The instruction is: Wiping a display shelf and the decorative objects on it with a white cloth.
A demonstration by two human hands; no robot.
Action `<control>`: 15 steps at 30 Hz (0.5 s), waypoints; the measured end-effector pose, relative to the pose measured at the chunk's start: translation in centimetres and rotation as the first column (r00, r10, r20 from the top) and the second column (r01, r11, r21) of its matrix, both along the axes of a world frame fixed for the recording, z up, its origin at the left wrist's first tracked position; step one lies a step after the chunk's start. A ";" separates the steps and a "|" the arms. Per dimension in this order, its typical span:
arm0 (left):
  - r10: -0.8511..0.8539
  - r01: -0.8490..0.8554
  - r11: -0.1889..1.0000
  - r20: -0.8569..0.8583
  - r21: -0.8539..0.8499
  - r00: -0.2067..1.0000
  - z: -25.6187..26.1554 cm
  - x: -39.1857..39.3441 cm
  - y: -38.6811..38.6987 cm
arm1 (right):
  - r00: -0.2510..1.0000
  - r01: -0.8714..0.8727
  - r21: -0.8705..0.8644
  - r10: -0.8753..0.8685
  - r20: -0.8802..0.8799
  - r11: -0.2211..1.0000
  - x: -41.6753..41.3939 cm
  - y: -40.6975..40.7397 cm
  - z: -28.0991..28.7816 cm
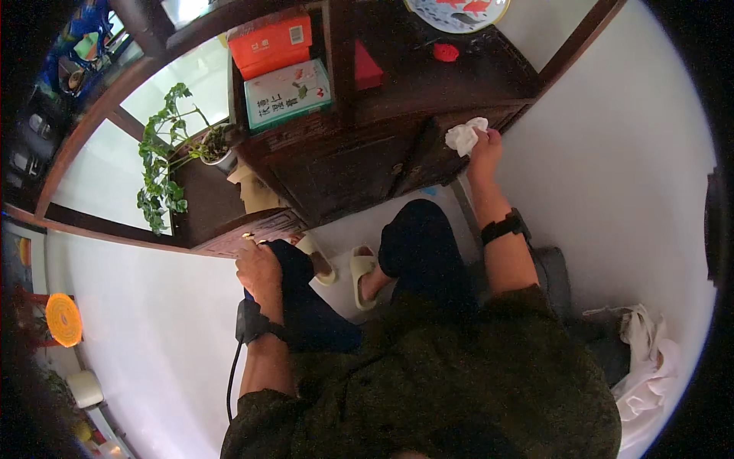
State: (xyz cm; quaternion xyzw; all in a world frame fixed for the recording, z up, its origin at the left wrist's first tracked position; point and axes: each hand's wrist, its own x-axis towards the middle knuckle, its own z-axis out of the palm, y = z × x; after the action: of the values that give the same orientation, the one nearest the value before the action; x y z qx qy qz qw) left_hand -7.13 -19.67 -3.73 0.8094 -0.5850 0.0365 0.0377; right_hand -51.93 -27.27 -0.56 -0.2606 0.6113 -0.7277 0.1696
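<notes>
My right hand (486,150) holds a crumpled white tissue or cloth (465,136) against the upper right part of a dark carved wooden cabinet door (438,149). My left hand (259,268) is low on the left, beside my knee and close to the brass knob (248,236) of a smaller cabinet door (269,226) that stands ajar. Whether its fingers touch the knob or the door, I cannot tell. Brown cardboard (257,192) shows inside that lower compartment.
Red boxes (269,43) and a white-and-green box (288,94) bearing writing sit on the shelf. Left of them stands a potted plant (215,146) with trailing leaves. A fish-patterned plate (459,14) and a small red object (445,52) are on the cabinet top. Pale fabric (645,367) lies at right.
</notes>
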 end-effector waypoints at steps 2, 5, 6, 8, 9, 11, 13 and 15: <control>-0.062 0.061 0.998 -0.034 -0.025 0.998 0.2 -2.4 -1.0 | 0.998 0.024 -0.032 -0.026 -0.064 0.999 -6.0 -1.7 -5.2; 0.010 -0.012 0.999 0.036 0.045 0.999 -0.1 0.1 0.0 | 0.914 -0.176 0.217 0.241 -0.326 0.960 2.1 -1.0 -3.4; 0.012 -0.013 0.998 0.020 0.061 1.000 -0.1 -0.1 -0.1 | 0.923 -0.256 0.243 0.311 -0.227 0.936 3.6 -0.1 -2.0; 0.022 -0.023 0.997 0.015 0.079 1.000 0.2 0.2 0.2 | 0.967 -0.214 0.167 0.233 -0.100 0.962 4.5 0.6 -1.2; 0.028 -0.027 0.997 -0.007 0.075 1.000 0.3 -0.2 0.2 | 0.988 -0.075 0.140 0.093 -0.122 0.987 3.5 0.7 -1.5; 0.032 -0.030 0.997 -0.019 0.069 0.999 1.0 -1.0 0.1 | 0.982 0.065 0.162 -0.035 -0.185 0.985 -2.8 -0.8 -5.4; 0.044 -0.044 0.998 -0.005 0.043 0.999 1.0 0.9 1.0 | 0.946 -0.052 -0.011 0.045 -0.320 0.999 -3.0 -0.9 -4.2; -0.111 0.111 0.994 0.050 0.001 0.993 0.0 0.3 0.3 | 0.888 -0.126 0.186 0.195 -0.416 0.974 -12.1 -0.5 -4.8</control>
State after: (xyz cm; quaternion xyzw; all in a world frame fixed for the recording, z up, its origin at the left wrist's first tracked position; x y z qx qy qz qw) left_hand -6.85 -19.36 -3.70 0.7744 -0.6298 0.0553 0.0258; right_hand -64.02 -27.81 -5.41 -0.4509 0.6644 -0.5859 0.1095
